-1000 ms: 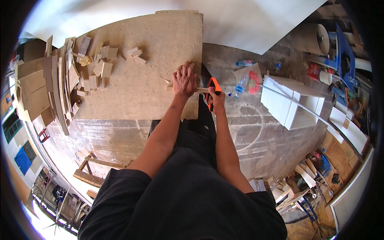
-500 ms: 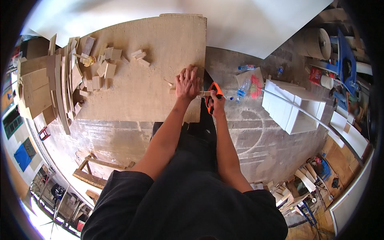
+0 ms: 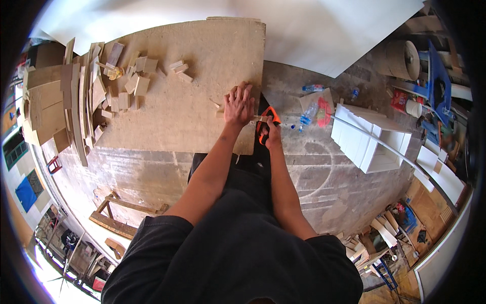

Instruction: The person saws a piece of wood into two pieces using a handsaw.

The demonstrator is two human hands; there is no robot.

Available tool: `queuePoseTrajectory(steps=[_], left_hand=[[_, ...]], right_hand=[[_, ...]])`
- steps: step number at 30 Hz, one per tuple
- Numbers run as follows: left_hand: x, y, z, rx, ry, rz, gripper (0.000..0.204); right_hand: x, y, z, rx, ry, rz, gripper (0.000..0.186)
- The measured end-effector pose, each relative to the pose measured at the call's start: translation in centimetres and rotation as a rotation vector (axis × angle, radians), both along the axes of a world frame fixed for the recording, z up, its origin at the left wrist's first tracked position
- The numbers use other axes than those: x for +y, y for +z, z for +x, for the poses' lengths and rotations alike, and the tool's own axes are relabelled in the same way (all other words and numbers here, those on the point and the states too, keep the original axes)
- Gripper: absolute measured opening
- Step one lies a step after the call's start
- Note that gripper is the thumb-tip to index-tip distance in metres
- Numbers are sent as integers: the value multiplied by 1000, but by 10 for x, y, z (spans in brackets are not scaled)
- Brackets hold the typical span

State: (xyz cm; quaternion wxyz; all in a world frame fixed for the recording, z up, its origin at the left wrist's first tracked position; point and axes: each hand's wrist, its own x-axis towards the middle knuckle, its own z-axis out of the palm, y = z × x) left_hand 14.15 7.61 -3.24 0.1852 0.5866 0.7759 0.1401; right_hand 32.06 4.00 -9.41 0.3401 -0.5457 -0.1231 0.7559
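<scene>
My left hand [image 3: 239,105] presses down on a short wooden strip [image 3: 260,118] near the right edge of the plywood-topped table [image 3: 177,119]. Its fingers point away from me, and most of the strip is hidden beneath the palm; one end juts past the table edge. Just beyond that edge, my right hand [image 3: 272,134] is wrapped around the orange-and-black handle of a handsaw [image 3: 271,113]. The dark blade is beside the table edge, close to the strip's jutting end; where it meets the wood is too small to tell. A thin wood sliver [image 3: 214,103] lies left of my left hand.
Small wood blocks [image 3: 140,86] are scattered over the table's left half, beside stacked boards [image 3: 48,104]. Right of the table, plastic bottles [image 3: 308,117] lie on the floor near a white cabinet [image 3: 369,137] with a long pole across it. A large white panel [image 3: 324,35] stands beyond.
The handsaw's handle and my right hand have shifted slightly left, and the handle's tilt has changed. My left hand stays on the wooden strip. The whole view has moved a little.
</scene>
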Motion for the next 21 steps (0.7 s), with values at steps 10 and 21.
queuePoseTrajectory(steps=[10, 21], left_hand=[[0, 0, 0, -4, 7, 9, 51], [2, 1, -1, -21, -1, 20, 51]], right_hand=[[-16, -4, -6, 39, -106, -46, 26], [-26, 11, -11, 3, -184, -43, 28]])
